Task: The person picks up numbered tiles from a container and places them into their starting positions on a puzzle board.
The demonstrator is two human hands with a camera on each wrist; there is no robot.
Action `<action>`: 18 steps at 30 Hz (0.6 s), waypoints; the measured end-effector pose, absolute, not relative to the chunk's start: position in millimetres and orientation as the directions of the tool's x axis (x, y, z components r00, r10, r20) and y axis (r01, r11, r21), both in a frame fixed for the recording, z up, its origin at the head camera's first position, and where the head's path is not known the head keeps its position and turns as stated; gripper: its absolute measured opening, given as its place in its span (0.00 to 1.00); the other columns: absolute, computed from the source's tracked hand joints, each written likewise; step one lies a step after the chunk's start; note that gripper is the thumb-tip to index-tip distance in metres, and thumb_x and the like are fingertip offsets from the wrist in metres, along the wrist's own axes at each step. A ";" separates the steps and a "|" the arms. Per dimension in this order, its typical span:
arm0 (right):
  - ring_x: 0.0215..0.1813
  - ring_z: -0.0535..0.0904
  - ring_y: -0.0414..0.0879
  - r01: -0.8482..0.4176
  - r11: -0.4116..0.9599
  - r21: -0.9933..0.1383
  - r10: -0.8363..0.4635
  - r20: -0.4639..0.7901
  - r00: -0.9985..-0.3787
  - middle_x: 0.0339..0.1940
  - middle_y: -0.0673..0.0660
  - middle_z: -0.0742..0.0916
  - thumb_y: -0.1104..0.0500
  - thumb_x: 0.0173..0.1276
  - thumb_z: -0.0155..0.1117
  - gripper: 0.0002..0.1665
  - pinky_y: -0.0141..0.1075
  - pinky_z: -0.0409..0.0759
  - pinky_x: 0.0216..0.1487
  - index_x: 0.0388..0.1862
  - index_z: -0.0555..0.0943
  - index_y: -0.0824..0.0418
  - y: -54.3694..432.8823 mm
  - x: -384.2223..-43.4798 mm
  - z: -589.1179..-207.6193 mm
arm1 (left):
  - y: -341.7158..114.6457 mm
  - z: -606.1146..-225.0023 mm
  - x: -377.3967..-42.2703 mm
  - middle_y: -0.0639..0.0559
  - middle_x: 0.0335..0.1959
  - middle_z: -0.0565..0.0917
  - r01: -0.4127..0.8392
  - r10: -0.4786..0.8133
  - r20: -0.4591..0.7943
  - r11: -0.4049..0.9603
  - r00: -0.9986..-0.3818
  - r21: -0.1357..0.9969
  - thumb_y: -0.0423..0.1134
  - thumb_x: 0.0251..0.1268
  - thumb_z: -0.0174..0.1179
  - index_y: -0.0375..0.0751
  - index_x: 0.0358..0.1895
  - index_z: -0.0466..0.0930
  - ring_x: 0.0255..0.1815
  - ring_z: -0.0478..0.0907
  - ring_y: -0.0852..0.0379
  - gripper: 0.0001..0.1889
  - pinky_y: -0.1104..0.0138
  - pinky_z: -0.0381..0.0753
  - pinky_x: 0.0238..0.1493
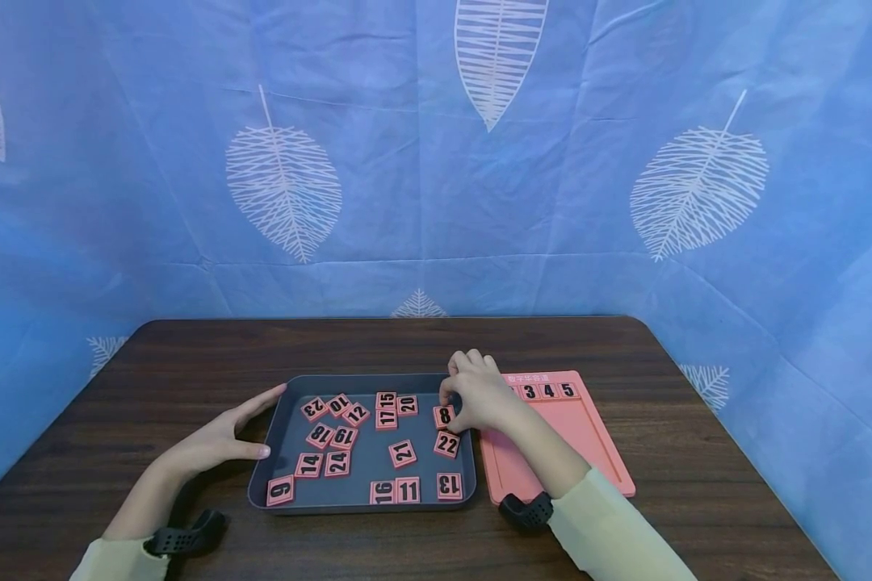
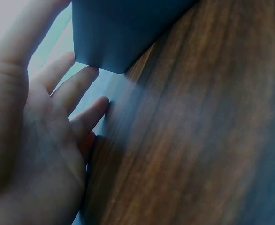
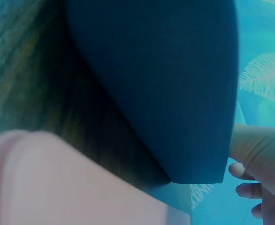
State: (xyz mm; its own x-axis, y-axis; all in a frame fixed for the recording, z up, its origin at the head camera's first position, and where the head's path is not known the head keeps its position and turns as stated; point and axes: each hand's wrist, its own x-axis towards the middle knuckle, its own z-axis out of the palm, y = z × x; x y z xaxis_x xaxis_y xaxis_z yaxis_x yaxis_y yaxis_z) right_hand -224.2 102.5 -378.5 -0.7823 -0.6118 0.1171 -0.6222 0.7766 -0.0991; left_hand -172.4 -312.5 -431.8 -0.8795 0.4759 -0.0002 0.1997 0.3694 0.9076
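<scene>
A dark grey tray (image 1: 363, 510) holds several loose pink number tiles, such as the 9 tile (image 1: 280, 490) and the 21 tile (image 1: 402, 453). My left hand (image 1: 214, 436) spreads along the tray's left side, thumb and fingertips at the rim; in the left wrist view the fingers reach out straight beside the tray wall (image 2: 123, 33). At the tray's right end, my right hand (image 1: 480, 395) pinches the 8 tile (image 1: 443, 416) between thumb and index finger. The 22 tile (image 1: 446, 444) lies just below that thumb. In the right wrist view the tray wall (image 3: 165, 93) hides the fingertips.
A pink puzzle board (image 1: 589, 436) lies right of the tray, partly under my right forearm. Its top row shows the 3, 4 and 5 tiles (image 1: 548, 390); my hand covers the left part. A blue leaf-patterned cloth (image 1: 421, 177) hangs behind the dark wooden table (image 1: 378, 343).
</scene>
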 end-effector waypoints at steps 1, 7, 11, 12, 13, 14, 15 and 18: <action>0.42 0.58 0.48 -0.626 0.774 -0.098 -0.612 0.138 -0.778 0.35 0.49 0.65 0.46 0.43 0.80 0.13 0.43 0.55 0.41 0.25 0.83 0.42 103.5 -224.0 -378.3 | -312.5 -431.7 -172.3 0.34 0.75 0.48 0.202 0.476 0.002 0.370 -0.880 0.907 0.37 0.61 0.64 0.46 0.78 0.46 0.72 0.43 0.29 0.45 0.28 0.47 0.57; 0.42 0.58 0.48 -0.650 0.752 -0.113 -0.609 0.259 -0.749 0.35 0.49 0.64 0.47 0.42 0.81 0.14 0.44 0.54 0.40 0.26 0.83 0.44 111.3 -220.7 -369.5 | -313.4 -431.5 -173.2 0.34 0.75 0.49 0.215 0.474 0.013 0.374 -0.880 0.902 0.37 0.61 0.64 0.46 0.77 0.47 0.72 0.43 0.29 0.45 0.27 0.45 0.56; 0.43 0.58 0.49 -0.634 0.760 -0.141 -0.584 0.281 -0.762 0.36 0.49 0.65 0.48 0.41 0.82 0.15 0.45 0.54 0.41 0.27 0.83 0.45 119.1 -217.1 -360.6 | -314.2 -432.5 -174.6 0.34 0.75 0.49 0.208 0.476 0.006 0.372 -0.879 0.905 0.37 0.61 0.64 0.46 0.77 0.47 0.72 0.43 0.29 0.45 0.28 0.47 0.57; 0.44 0.58 0.49 -0.625 0.766 -0.148 -0.574 0.281 -0.769 0.36 0.49 0.65 0.49 0.41 0.82 0.15 0.45 0.54 0.42 0.27 0.83 0.45 121.5 -216.0 -358.8 | -314.3 -432.6 -175.1 0.34 0.75 0.49 0.207 0.477 0.005 0.372 -0.879 0.905 0.37 0.61 0.64 0.46 0.77 0.47 0.72 0.43 0.29 0.45 0.28 0.47 0.57; 0.44 0.59 0.49 -0.616 0.773 -0.151 -0.564 0.280 -0.777 0.36 0.49 0.65 0.49 0.41 0.82 0.15 0.45 0.54 0.42 0.27 0.83 0.45 124.3 -215.1 -357.6 | -314.4 -432.7 -175.6 0.34 0.75 0.48 0.206 0.477 0.004 0.371 -0.879 0.906 0.37 0.61 0.64 0.46 0.77 0.47 0.72 0.43 0.29 0.44 0.28 0.46 0.57; 0.45 0.59 0.49 -0.607 0.780 -0.154 -0.555 0.279 -0.784 0.37 0.49 0.66 0.49 0.41 0.82 0.15 0.45 0.55 0.43 0.27 0.83 0.45 127.2 -214.4 -356.7 | -314.5 -432.7 -175.9 0.34 0.75 0.48 0.205 0.478 0.003 0.371 -0.879 0.906 0.37 0.61 0.64 0.46 0.77 0.47 0.72 0.43 0.29 0.44 0.28 0.46 0.57; 0.45 0.59 0.50 -0.600 0.784 -0.159 -0.546 0.282 -0.789 0.37 0.49 0.66 0.49 0.41 0.82 0.15 0.46 0.55 0.43 0.26 0.83 0.45 130.4 -213.6 -356.0 | -314.6 -432.7 -176.2 0.34 0.75 0.48 0.204 0.478 0.003 0.371 -0.879 0.906 0.37 0.61 0.64 0.46 0.77 0.47 0.72 0.43 0.29 0.44 0.28 0.46 0.57; 0.45 0.60 0.50 -0.586 0.791 -0.176 -0.527 0.290 -0.799 0.38 0.50 0.67 0.50 0.40 0.82 0.16 0.46 0.56 0.44 0.27 0.83 0.45 141.1 -212.5 -355.3 | -314.7 -432.3 -176.6 0.34 0.75 0.48 0.204 0.478 0.002 0.372 -0.879 0.906 0.37 0.61 0.64 0.46 0.77 0.47 0.72 0.43 0.29 0.44 0.28 0.45 0.57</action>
